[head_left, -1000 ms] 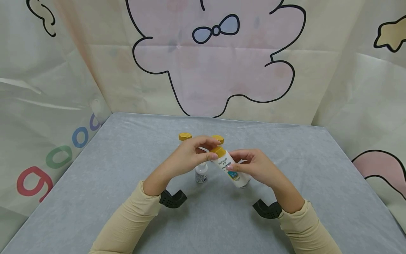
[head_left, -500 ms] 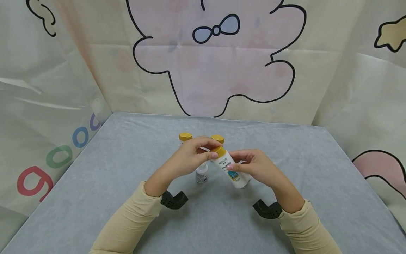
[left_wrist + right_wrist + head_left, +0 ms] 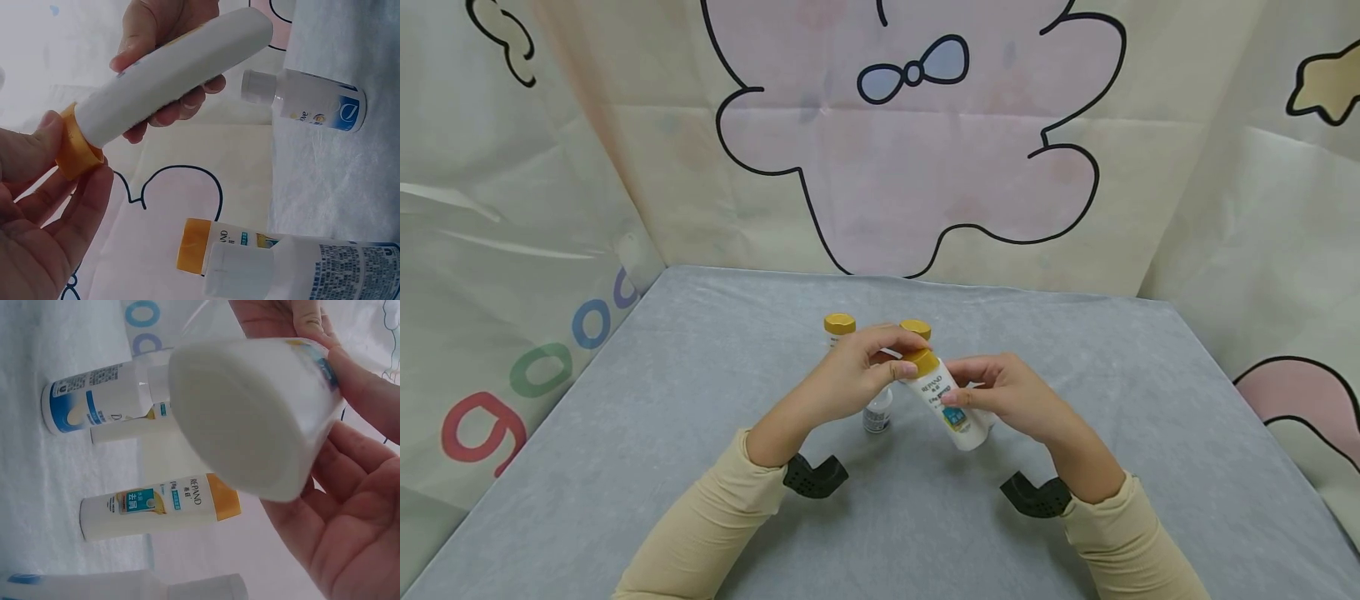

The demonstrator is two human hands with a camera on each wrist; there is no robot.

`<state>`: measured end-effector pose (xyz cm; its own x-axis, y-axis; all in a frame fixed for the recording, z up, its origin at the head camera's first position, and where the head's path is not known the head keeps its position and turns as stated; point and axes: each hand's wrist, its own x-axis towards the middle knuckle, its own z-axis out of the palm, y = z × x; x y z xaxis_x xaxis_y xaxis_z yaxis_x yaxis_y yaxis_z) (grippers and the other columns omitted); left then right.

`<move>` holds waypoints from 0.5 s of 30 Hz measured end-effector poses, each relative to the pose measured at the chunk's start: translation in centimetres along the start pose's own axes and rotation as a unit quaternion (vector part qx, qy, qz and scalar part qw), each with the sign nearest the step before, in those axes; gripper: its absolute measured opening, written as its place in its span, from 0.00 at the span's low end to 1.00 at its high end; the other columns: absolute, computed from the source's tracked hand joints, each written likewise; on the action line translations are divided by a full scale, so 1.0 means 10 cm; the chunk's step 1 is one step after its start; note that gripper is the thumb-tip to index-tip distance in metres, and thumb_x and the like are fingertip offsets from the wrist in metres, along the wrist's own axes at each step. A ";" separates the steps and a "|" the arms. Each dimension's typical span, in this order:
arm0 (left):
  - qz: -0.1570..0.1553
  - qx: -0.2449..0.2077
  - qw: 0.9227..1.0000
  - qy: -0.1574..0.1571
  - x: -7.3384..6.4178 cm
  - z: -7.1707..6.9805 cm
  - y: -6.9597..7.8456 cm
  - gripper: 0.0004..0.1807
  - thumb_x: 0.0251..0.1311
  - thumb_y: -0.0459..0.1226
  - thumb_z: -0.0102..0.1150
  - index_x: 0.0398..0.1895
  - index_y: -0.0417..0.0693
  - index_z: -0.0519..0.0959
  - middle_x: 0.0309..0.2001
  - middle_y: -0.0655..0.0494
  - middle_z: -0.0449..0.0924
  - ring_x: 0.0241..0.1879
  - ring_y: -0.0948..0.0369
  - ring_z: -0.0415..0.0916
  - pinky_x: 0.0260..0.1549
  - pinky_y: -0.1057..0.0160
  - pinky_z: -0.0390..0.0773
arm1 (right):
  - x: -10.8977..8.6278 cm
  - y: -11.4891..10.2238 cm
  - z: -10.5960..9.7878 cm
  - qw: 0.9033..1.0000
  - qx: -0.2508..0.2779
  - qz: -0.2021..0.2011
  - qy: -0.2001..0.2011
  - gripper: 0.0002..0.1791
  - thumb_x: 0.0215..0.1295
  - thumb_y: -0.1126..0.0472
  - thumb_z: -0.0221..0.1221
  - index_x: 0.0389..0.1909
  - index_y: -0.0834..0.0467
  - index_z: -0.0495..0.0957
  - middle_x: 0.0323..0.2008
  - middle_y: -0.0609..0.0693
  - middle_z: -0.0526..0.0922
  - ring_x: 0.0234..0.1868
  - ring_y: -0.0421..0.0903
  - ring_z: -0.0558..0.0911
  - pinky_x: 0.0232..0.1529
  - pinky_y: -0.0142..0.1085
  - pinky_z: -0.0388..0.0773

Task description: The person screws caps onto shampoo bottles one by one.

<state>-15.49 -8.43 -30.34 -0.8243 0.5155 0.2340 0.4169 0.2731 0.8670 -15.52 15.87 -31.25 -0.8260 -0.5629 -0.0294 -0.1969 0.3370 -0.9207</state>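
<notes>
A white shampoo bottle (image 3: 951, 408) with a printed label hangs tilted between both hands above the table. Its yellow cap (image 3: 78, 147) is pinched between the thumb and fingers of my left hand (image 3: 857, 371). My right hand (image 3: 1011, 396) grips the bottle's body, thumb on the label side and fingers behind. In the right wrist view the flat base (image 3: 240, 425) faces the camera. Behind my left hand stand two more yellow-capped bottles, one at the left (image 3: 839, 325) and one partly hidden (image 3: 916, 329).
A small white bottle (image 3: 877, 412) stands just below my left hand. Another white bottle with a blue label (image 3: 319, 103) appears upright in the left wrist view. Grey cloth covers the table (image 3: 625, 467), and printed curtains (image 3: 925, 167) hang behind and at both sides.
The held bottle's base has tipped slightly down toward the near edge. Both hands keep their hold and have barely moved.
</notes>
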 end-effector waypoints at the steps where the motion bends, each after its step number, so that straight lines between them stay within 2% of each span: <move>1: 0.003 0.000 1.000 -0.002 0.00 0.00 0.00 0.14 0.67 0.33 0.60 0.55 0.44 0.80 0.56 0.51 0.81 0.52 0.59 0.79 0.51 0.64 0.81 | 0.00 0.00 -0.01 1.000 0.006 -0.001 -0.007 0.21 0.67 0.60 0.64 0.56 0.68 0.79 0.38 0.48 0.85 0.39 0.42 0.84 0.40 0.38 0.84; 6: 0.029 -0.002 0.999 -0.021 -0.01 -0.02 0.02 0.14 0.68 0.32 0.58 0.55 0.43 0.80 0.56 0.51 0.80 0.54 0.58 0.79 0.55 0.61 0.79 | -0.01 0.01 -0.05 0.998 0.043 -0.010 -0.041 0.22 0.68 0.62 0.61 0.57 0.74 0.76 0.40 0.43 0.86 0.40 0.40 0.84 0.41 0.37 0.83; 9: 0.043 -0.002 0.999 -0.030 -0.01 -0.03 0.02 0.15 0.69 0.32 0.57 0.57 0.41 0.78 0.57 0.49 0.79 0.55 0.56 0.78 0.58 0.60 0.78 | -0.01 0.01 -0.05 0.998 0.050 -0.007 -0.042 0.23 0.68 0.63 0.61 0.57 0.75 0.75 0.40 0.42 0.86 0.40 0.40 0.84 0.41 0.37 0.83; 12: 0.032 -0.005 0.999 -0.019 -0.01 -0.03 0.02 0.16 0.69 0.33 0.57 0.59 0.41 0.78 0.60 0.48 0.78 0.57 0.55 0.77 0.60 0.59 0.78 | -0.01 0.00 -0.02 0.999 0.031 0.007 -0.010 0.22 0.67 0.61 0.63 0.57 0.71 0.77 0.39 0.45 0.85 0.39 0.41 0.84 0.40 0.37 0.83; 15: 0.002 -0.003 1.000 0.015 0.00 -0.01 0.03 0.19 0.68 0.36 0.60 0.61 0.42 0.77 0.60 0.49 0.78 0.57 0.55 0.76 0.60 0.59 0.77 | 0.00 -0.03 0.02 0.999 0.009 0.021 0.038 0.22 0.64 0.58 0.66 0.55 0.65 0.80 0.40 0.51 0.84 0.37 0.43 0.86 0.39 0.39 0.84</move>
<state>-15.41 -8.46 -30.01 -0.8332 0.4927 0.2509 0.4184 0.2651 0.8687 -15.36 15.65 -31.09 -0.8711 -0.4895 -0.0389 -0.1525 0.3450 -0.9261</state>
